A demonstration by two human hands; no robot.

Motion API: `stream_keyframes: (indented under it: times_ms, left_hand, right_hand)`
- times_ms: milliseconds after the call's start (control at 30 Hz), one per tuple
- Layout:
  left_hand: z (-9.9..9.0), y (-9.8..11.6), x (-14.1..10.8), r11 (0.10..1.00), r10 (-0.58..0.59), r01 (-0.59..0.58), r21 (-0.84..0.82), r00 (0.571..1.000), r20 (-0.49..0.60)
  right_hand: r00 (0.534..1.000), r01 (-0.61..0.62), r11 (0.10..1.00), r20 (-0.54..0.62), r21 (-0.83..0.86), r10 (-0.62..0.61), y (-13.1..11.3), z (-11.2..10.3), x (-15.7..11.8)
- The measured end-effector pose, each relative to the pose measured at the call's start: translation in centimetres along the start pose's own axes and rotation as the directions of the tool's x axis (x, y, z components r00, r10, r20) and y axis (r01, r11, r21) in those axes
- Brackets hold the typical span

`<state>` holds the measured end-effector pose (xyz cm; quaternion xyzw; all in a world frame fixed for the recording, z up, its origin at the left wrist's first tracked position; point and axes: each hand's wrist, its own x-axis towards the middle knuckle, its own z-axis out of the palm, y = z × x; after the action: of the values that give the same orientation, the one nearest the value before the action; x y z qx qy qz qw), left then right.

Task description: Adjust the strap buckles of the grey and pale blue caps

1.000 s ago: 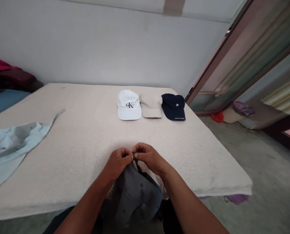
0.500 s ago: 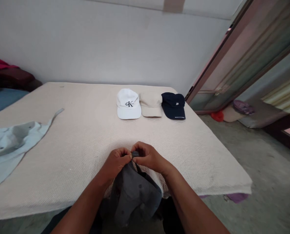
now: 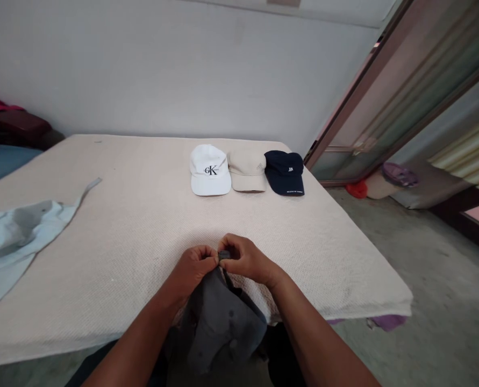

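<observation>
A dark grey cap [image 3: 219, 322] hangs at the near edge of the bed, its strap end pinched between my two hands. My left hand [image 3: 194, 267] grips the strap from the left with thumb and forefinger. From the right, my right hand [image 3: 245, 259] pinches the same strap, and the fingertips of both hands nearly meet. Fingers partly hide the strap's fastening. Farther back, a white cap [image 3: 211, 180], a beige cap [image 3: 247, 174] and a navy cap [image 3: 285, 173] sit side by side, brims toward me. A pale blue cap [image 3: 17, 236] lies at the left with its strap stretched out.
The caps rest on a cream textured cover [image 3: 142, 215] over the bed. A wall [image 3: 142, 70] stands behind it. Dark red and blue items [image 3: 13, 129] are at the far left. To the right are a glass-panelled door [image 3: 368, 102] and the concrete floor [image 3: 388, 247].
The view has shifted slightly, so the caps and bed appear a little farther left. Both hands keep their pinch on the grey cap's strap, with hardly any movement.
</observation>
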<state>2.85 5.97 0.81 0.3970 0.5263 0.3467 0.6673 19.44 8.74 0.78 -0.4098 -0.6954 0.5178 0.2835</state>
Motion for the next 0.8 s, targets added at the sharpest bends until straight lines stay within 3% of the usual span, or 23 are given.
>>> stream_keyframes:
  times_ms: [567, 800]
  left_hand:
    - [0.21, 0.60, -0.58, 0.998, -0.032, 0.032, -0.050, 0.999, -0.005]
    - [-0.28, 0.46, -0.84, 0.979, -0.067, 0.075, -0.189, 0.997, 0.050]
  right_hand:
    - [0.999, -0.002, 0.998, -0.033, 0.064, 0.004, -0.13, 0.43, 0.12]
    - [1.000, -0.003, 0.991, -0.023, 0.137, 0.006, 0.15, 0.53, 0.27]
